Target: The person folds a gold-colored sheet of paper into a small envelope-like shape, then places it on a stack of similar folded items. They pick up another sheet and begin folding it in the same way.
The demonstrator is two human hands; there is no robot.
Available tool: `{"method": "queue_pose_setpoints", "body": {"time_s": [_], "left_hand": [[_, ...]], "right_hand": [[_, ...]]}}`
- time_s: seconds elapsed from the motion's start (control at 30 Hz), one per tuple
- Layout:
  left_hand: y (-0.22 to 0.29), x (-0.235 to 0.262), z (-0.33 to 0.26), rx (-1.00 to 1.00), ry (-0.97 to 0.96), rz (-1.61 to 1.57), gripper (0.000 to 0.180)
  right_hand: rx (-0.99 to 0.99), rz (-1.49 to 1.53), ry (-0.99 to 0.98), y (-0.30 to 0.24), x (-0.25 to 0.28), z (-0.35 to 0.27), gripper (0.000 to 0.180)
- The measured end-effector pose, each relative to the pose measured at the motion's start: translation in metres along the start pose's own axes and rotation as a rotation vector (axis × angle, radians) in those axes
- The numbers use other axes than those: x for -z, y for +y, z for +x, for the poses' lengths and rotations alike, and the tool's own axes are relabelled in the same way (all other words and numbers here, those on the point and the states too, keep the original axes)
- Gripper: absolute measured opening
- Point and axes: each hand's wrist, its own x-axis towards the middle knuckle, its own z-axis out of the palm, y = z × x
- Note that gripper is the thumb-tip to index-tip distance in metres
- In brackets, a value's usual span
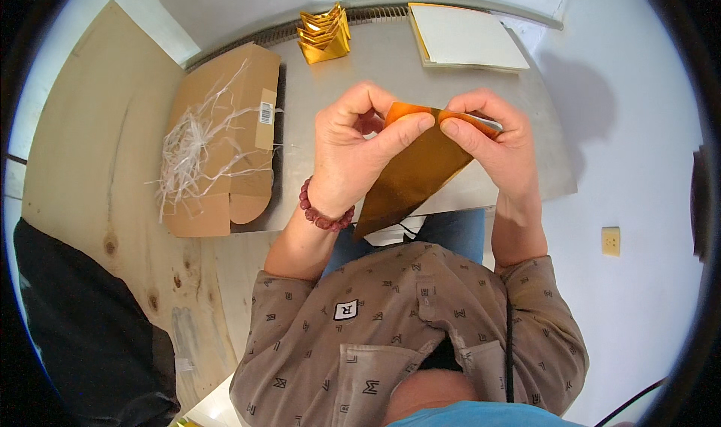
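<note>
A sheet of gold foil paper [413,168] hangs between my two hands above the near part of the table. My left hand [368,130] pinches its upper edge, thumb on the near face, with the other fingers curled behind. Close beside it, my right hand [492,134] grips the upper right part the same way, its thumb almost meeting the left thumb. A bit of pale underside shows at the right fingers. The sheet's lower left corner points down past the table's front edge. Most fingertips are hidden behind the paper.
On the grey metal table [368,51] stand nested folded gold paper pieces [324,36] at the back and a stack of paper sheets [469,36] at the back right. A cardboard box [251,138] with white shredded strips [188,149] lies left. Dark cloth [82,329] hangs lower left.
</note>
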Motion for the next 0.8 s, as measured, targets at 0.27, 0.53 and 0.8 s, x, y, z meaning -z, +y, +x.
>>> {"method": "queue_pose_setpoints", "body": {"time_s": [0.27,0.53,0.8], "left_hand": [[0.0013,0.0089,-0.0072,-0.037,-0.009,0.1,0.01],[0.0024,0.0075,-0.0098,0.005,0.013,0.068,0.011],[0.008,0.0032,-0.0103,-0.007,0.008,0.046,0.011]], "right_hand": [[0.009,-0.029,-0.002,-0.0014,0.0023,-0.001,0.01],[0.005,-0.055,-0.017,-0.004,0.003,-0.0029,0.009],[-0.007,-0.025,-0.024,-0.0097,0.0041,-0.0041,0.011]]}}
